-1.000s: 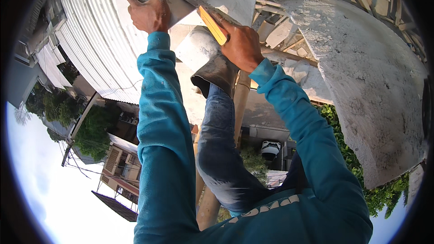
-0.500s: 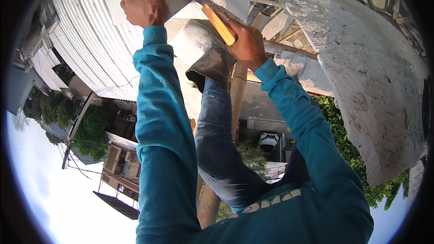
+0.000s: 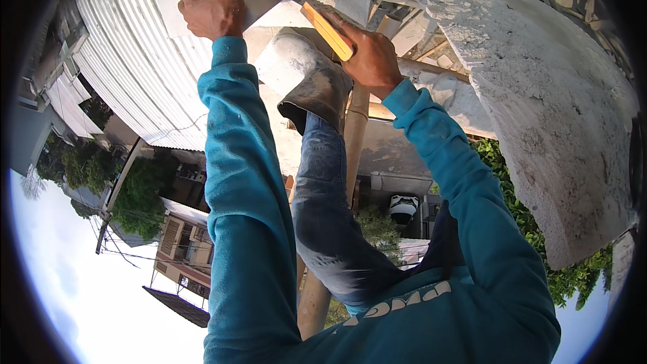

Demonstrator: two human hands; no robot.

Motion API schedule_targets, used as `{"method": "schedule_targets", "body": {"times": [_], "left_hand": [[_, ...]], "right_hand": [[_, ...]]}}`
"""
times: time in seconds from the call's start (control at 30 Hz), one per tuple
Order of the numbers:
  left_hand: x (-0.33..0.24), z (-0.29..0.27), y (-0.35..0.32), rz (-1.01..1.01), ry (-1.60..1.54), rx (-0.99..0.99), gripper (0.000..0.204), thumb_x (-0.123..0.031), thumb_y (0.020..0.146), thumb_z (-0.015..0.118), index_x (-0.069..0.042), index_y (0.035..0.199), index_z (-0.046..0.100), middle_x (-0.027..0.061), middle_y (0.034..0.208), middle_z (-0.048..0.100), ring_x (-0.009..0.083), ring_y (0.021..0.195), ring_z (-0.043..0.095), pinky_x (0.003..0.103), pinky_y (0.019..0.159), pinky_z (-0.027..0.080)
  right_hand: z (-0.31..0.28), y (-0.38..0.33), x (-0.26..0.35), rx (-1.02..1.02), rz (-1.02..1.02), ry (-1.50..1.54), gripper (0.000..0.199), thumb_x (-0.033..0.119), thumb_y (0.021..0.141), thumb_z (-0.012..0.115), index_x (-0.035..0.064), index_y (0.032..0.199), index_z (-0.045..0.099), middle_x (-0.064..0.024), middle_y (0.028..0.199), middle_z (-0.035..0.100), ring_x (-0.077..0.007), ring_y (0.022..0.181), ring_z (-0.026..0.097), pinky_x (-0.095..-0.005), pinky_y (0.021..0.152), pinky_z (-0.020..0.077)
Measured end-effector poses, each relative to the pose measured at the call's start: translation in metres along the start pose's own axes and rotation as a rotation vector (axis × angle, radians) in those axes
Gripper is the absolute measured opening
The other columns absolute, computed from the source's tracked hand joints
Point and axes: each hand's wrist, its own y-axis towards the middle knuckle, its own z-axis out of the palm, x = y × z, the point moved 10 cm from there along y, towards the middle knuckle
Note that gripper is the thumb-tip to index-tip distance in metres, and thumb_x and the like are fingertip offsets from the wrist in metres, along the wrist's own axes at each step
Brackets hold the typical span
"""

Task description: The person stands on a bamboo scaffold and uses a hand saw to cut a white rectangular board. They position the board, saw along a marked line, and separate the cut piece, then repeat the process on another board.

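My left hand (image 3: pixel 214 8) presses on a pale grey block (image 3: pixel 176 13) at the top, its fingers spread over the near face and edge. In my right hand (image 3: pixel 371 61) is a handsaw (image 3: pixel 327 31) with a yellow-orange handle. The saw's dark toothed blade slants up and left toward the block; its tip lies just right of my left hand. Whether the teeth are in the block I cannot tell. Below the blade, between my forearms, is my dusty boot (image 3: pixel 317 91).
A bamboo pole (image 3: pixel 356 138) runs down beside my leg. To the right stands a large curved, rough grey slab (image 3: pixel 539 108). White corrugated roofing (image 3: pixel 138 47) lies to the left. Far below are a parked white vehicle (image 3: pixel 403 209), trees and houses, so I am high up.
My right hand and the saw handle have shifted slightly up and right, and the saw lies a little flatter. The left hand stays in place on the block.
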Motion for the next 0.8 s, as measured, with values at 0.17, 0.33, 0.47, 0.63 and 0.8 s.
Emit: {"method": "schedule_targets", "body": {"times": [0.17, 0.33, 0.47, 0.63, 0.8], "left_hand": [[0.057, 0.02, 0.031, 0.11, -0.139, -0.082, 0.109, -0.06, 0.071, 0.073, -0.001, 0.153, 0.031, 0.0304, 0.122, 0.063, 0.0454, 0.115, 0.061, 0.046, 0.105, 0.045], [0.056, 0.04, 0.055, 0.124, -0.195, -0.072, 0.108, -0.061, 0.072, 0.073, -0.001, 0.153, 0.031, 0.0303, 0.122, 0.062, 0.0453, 0.114, 0.061, 0.046, 0.105, 0.045], [0.068, 0.037, 0.03, 0.069, -0.125, 0.011, 0.107, -0.06, 0.072, 0.073, -0.004, 0.153, 0.031, 0.0303, 0.122, 0.062, 0.045, 0.114, 0.062, 0.046, 0.104, 0.046], [0.04, 0.018, 0.029, -0.002, -0.02, 0.008, 0.108, -0.061, 0.071, 0.073, -0.006, 0.153, 0.031, 0.0304, 0.121, 0.063, 0.0448, 0.114, 0.062, 0.047, 0.103, 0.046], [0.044, 0.038, 0.041, 0.187, -0.116, -0.043, 0.107, -0.062, 0.073, 0.071, -0.006, 0.153, 0.031, 0.0305, 0.119, 0.062, 0.0465, 0.111, 0.062, 0.049, 0.101, 0.047]], "right_hand": [[-0.039, -0.118, -0.03, -0.125, -0.159, 0.083, 0.071, -0.003, 0.076, 0.07, 0.0167, 0.142, 0.053, -0.0156, 0.116, 0.069, -0.034, 0.099, 0.069, -0.0387, 0.082, 0.0584], [0.002, 0.021, 0.005, -0.079, -0.023, -0.065, 0.064, 0.01, 0.076, 0.07, 0.0185, 0.138, 0.057, -0.0192, 0.09, 0.071, -0.0376, 0.083, 0.069, -0.0467, 0.073, 0.0559], [-0.002, 0.003, -0.005, -0.03, -0.034, 0.038, 0.058, 0.008, 0.075, 0.071, 0.0101, 0.132, 0.06, -0.025, 0.093, 0.069, -0.0429, 0.085, 0.067, -0.048, 0.072, 0.0552], [-0.043, -0.111, -0.03, -0.112, -0.123, 0.063, 0.068, 0.002, 0.079, 0.072, 0.0191, 0.142, 0.054, -0.0165, 0.114, 0.07, -0.0348, 0.1, 0.069, -0.038, 0.084, 0.0587], [0.0, 0.032, 0.021, -0.081, -0.021, -0.055, 0.049, 0.011, 0.077, 0.07, 0.0052, 0.125, 0.063, -0.0246, 0.082, 0.067, -0.0437, 0.079, 0.067, -0.0482, 0.071, 0.0549]]}}
